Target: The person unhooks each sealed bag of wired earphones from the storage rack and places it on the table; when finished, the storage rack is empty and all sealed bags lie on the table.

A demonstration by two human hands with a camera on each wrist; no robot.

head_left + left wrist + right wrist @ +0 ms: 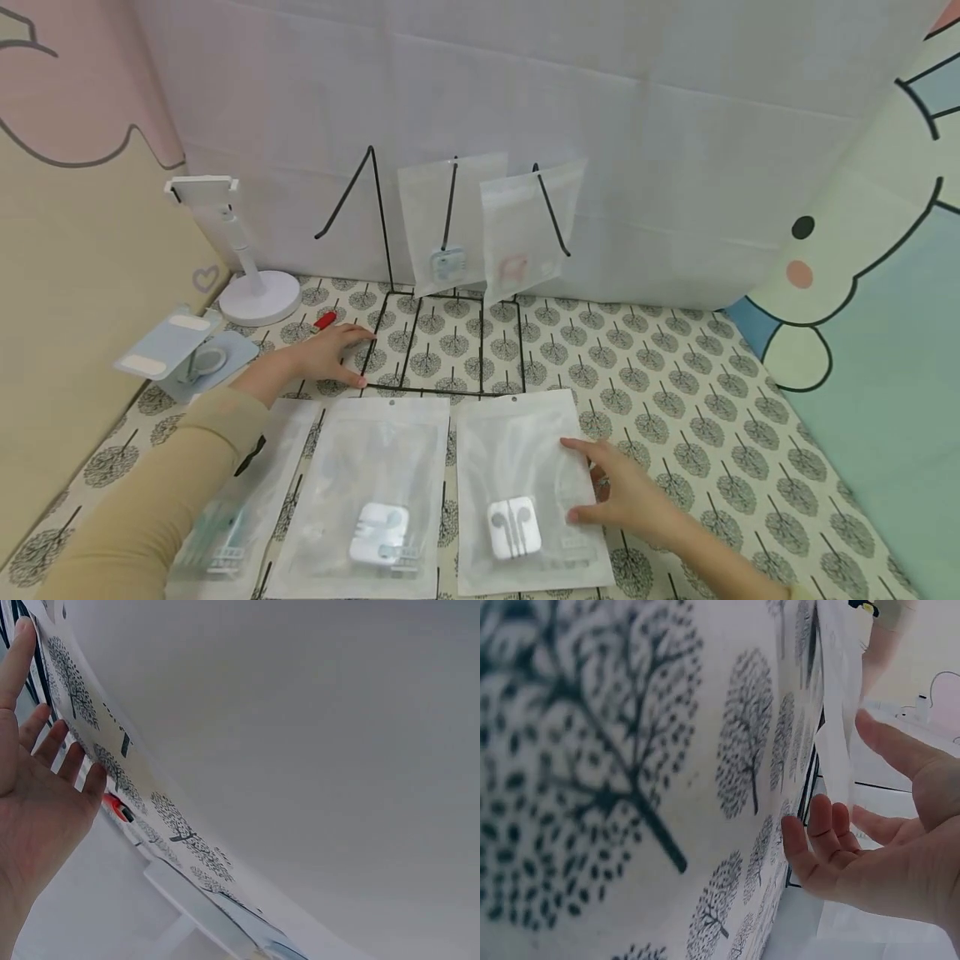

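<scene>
My left hand (326, 354) is at the left side of a black wire rack (442, 390), its fingertips right at the base rod and the fingers spread apart. The left wrist view shows the palm with nothing in it. My right hand (626, 493) reaches over the right edge of a frosted zip bag (517, 442), with thumb and forefinger touching it well apart. Inside that bag lies a white case of earphones (513, 527). A second frosted bag (386, 458), holding a similar white case (380, 533), lies to its left. A third bag (281, 450) is partly hidden beneath my left forearm.
Two filled bags hang on the rack's hooks, one with a bluish case (448, 265), one with a reddish item (513, 268). A white phone stand (258, 297), a blue folding stand (187, 350) and a small red object (325, 320) stand at the left. A tree-patterned cloth (697, 450) covers the table.
</scene>
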